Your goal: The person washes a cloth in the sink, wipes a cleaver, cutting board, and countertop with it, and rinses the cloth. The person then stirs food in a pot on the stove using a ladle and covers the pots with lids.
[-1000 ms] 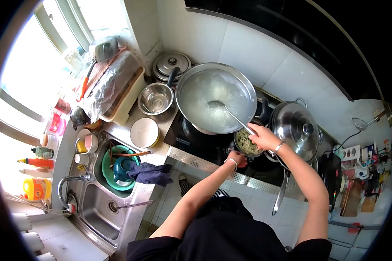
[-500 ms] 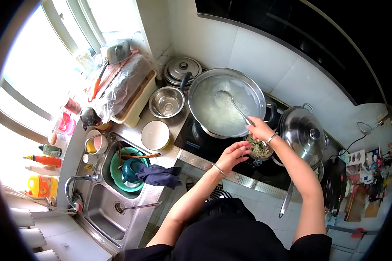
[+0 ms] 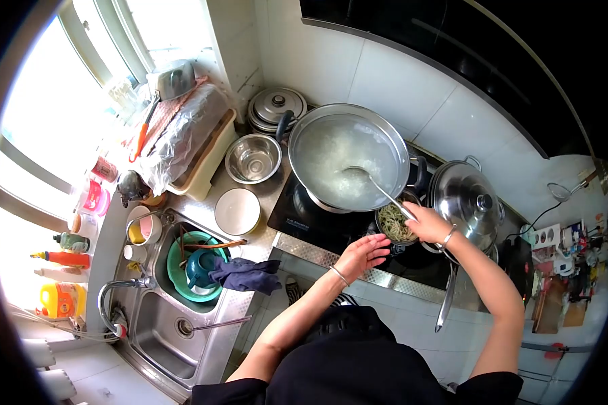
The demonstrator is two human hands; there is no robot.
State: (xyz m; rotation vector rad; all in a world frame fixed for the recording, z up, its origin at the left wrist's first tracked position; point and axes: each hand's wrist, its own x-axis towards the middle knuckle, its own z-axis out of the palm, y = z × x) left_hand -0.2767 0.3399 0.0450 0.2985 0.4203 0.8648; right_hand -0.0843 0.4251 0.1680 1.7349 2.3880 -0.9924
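A large steel pot (image 3: 317, 172) full of cloudy, whitish liquid stands on the black cooktop (image 3: 294, 216). My right hand (image 3: 431, 226) is closed round the handle of a ladle (image 3: 384, 192), whose bowl dips into the liquid near the pot's front. Below the ladle handle sits a small dark bowl of greenish-brown strands (image 3: 397, 225), partly covered by my right hand. My left hand (image 3: 363, 258) hovers at the counter's front edge, palm turned up and fingers stretched, holding nothing. It is nearest the bowl of strands.
A lidded steel pot (image 3: 465, 196) stands right of the bowl. To the left are a small steel saucepan (image 3: 253, 158), a white bowl (image 3: 238, 212) and a sink (image 3: 165, 331) with a green basin (image 3: 182, 278). A dark cloth (image 3: 246, 273) hangs over the sink edge.
The ladle's bowl has moved toward the pot's near side, and my right hand has shifted right and down with it. More of the bowl of strands shows. My left hand stays nearby, fingers extended.
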